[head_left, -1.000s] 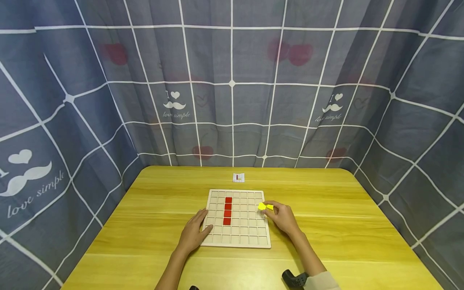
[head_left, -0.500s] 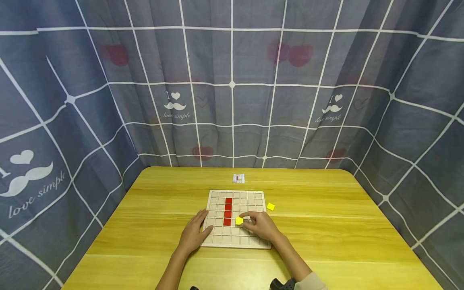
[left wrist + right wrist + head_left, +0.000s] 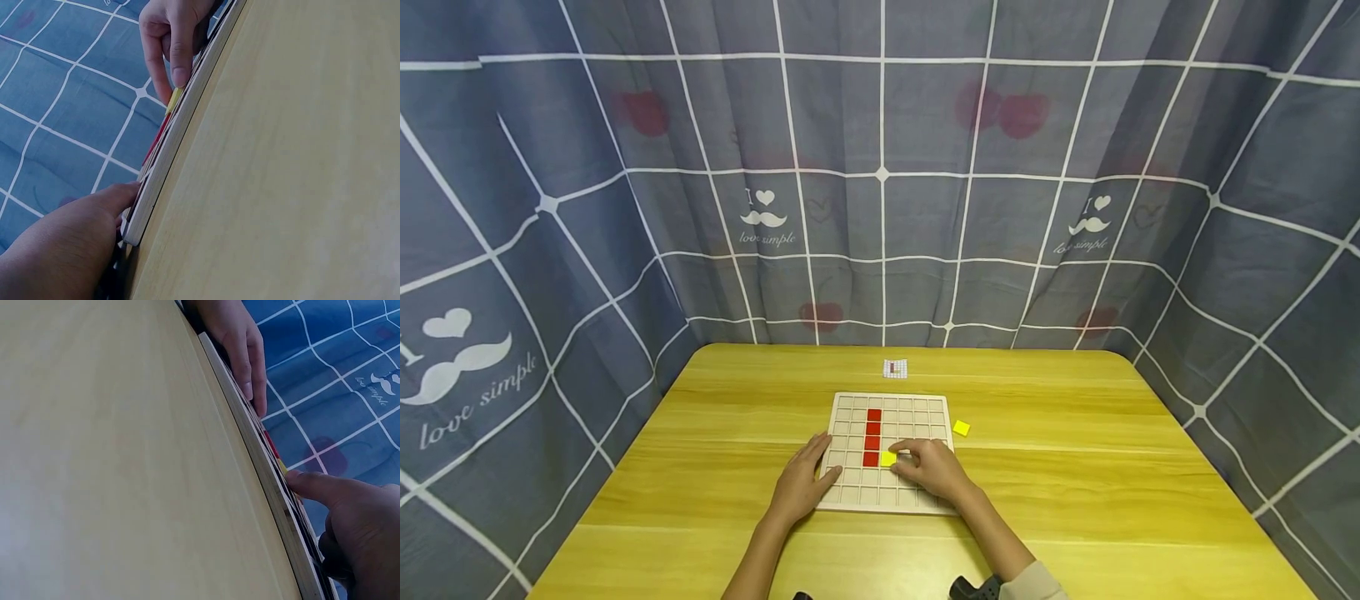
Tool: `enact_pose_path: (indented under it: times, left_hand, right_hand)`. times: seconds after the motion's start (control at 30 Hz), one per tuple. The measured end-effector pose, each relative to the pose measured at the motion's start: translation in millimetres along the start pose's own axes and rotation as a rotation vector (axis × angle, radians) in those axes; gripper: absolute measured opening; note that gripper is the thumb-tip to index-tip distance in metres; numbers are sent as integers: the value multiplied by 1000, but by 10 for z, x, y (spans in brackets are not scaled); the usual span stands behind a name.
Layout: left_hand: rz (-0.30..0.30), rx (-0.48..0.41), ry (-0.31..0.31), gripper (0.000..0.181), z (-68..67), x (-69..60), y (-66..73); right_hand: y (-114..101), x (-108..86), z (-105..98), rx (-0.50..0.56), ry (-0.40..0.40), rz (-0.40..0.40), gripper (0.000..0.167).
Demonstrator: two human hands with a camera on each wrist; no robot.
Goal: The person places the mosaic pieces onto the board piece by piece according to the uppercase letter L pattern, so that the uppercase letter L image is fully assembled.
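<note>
A pale square board (image 3: 865, 498) with a grid of cells lies on the table. Several red tiles (image 3: 872, 429) form one column in it. My right hand (image 3: 936, 471) pinches a yellow tile (image 3: 887, 459) between thumb and forefinger, at the cell just right of the lowest red tile. In the left wrist view this yellow tile (image 3: 174, 99) is down at the board's surface, fingertips on it. My left hand (image 3: 801, 483) rests on the board's left edge, fingers extended and thumb over the rim. A second yellow tile (image 3: 961, 427) lies on the table beyond the board's right edge.
A small card (image 3: 895, 368) printed with a coloured grid lies behind the board. The wooden table (image 3: 1075, 467) reaches back to a blue-grey checked curtain (image 3: 880, 217), which also hangs on both sides.
My right hand has brought one yellow tile left from the board's right edge and lowered it beside the lowest red tile. The other yellow tile stayed on the table. My left hand has not moved.
</note>
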State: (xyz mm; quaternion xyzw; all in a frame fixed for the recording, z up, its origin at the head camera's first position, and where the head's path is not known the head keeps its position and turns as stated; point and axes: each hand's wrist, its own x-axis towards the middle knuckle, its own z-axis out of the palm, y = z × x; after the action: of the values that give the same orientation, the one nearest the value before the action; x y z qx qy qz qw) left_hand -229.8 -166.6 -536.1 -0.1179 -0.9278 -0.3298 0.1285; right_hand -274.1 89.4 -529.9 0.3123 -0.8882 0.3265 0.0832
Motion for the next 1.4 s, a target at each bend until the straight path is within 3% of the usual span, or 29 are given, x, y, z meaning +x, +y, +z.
enact_pose_path:
  times: [0.2,0.47,0.77,1.1,1.27,1.4]
  left_hand:
    - [-3,0,-9,59,-1,2,4]
    - [-6,-1,-3,59,-6,3,-1]
    - [-4,3,-5,59,0,9,-17]
    - [-2,6,-4,59,0,6,-10]
    - [-1,7,-1,59,-2,4,-8]
    - [-7,9,-7,59,-2,0,-14]
  right_hand:
    - [35,-25,-38,30,30,7,29]
    - [257,-121,-258,102,175,122,26]
    - [542,-238,-484,49,334,213,28]
    - [660,-285,-574,-82,252,373,33]
    - [676,-278,-580,-90,241,390,30]
    - [642,-266,-572,-32,262,365,29]
